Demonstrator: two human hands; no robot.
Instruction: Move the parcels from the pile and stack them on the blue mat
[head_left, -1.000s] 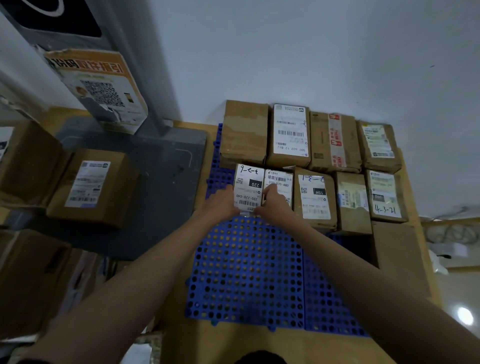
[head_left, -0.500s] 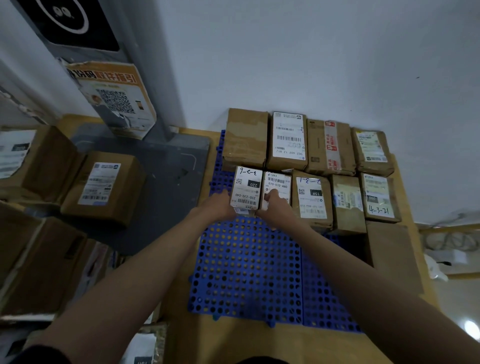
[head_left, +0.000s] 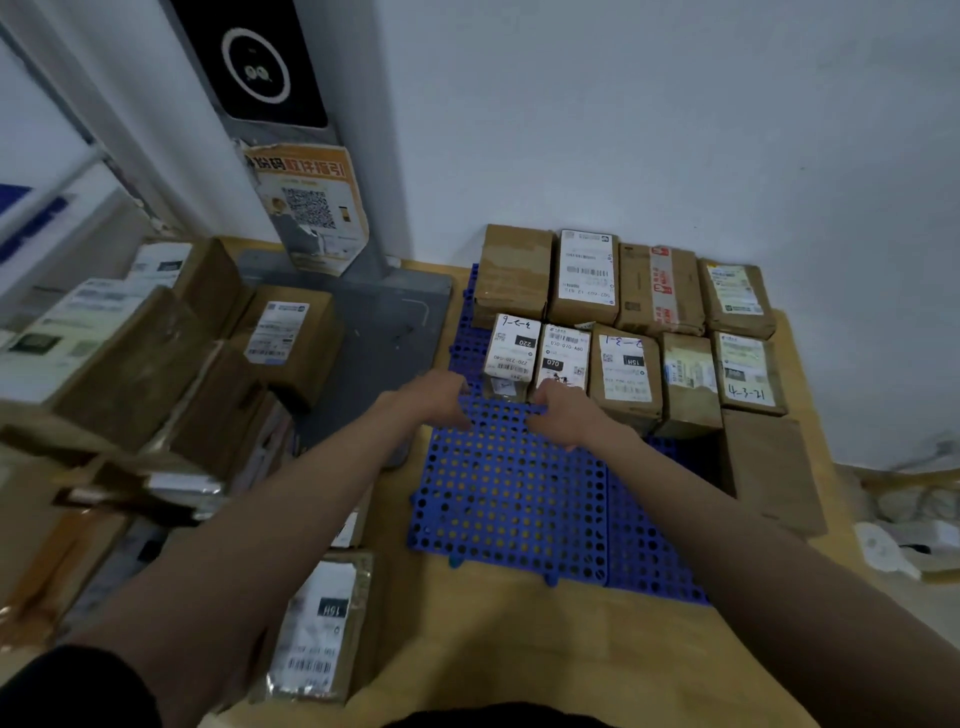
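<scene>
A blue perforated mat (head_left: 509, 499) lies on the wooden floor against the white wall. Two rows of brown parcels stand along its far side. The front row's leftmost parcel (head_left: 511, 351), with a white label, stands beside a second white-labelled parcel (head_left: 563, 358). My left hand (head_left: 434, 397) hovers just in front of the leftmost parcel, fingers apart, holding nothing. My right hand (head_left: 563, 410) sits just below the second parcel, fingers curled and empty. The pile of parcels (head_left: 135, 364) is at the left.
A grey metal stand (head_left: 363, 332) with a QR poster rises between pile and mat. A labelled parcel (head_left: 317, 629) lies on the floor near my left forearm. A large flat brown parcel (head_left: 769, 467) rests on the mat's right side. White bags lie at the far right.
Both hands have let go of the white-labelled parcel and drawn back toward me. The parcel stays standing in the front row. The camera has tilted up.
</scene>
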